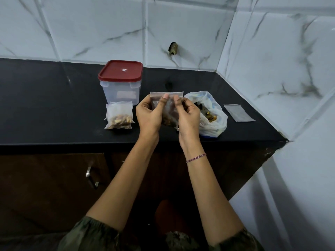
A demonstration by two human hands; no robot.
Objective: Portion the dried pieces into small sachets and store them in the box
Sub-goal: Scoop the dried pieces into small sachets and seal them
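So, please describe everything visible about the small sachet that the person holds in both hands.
The sachet is a small clear plastic zip bag, held upright above the black counter. Brownish dried pieces sit in its bottom. The left hand and the right hand pinch it at its top strip, perhaps sealing it.

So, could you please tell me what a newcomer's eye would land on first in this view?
The left hand and right hand, mid-frame, pinch the top of a small clear sachet holding brown dried pieces. Behind on the left stands a clear box with its red lid on, a filled sachet before it. On the right an open plastic bag of pieces sits on the black counter.
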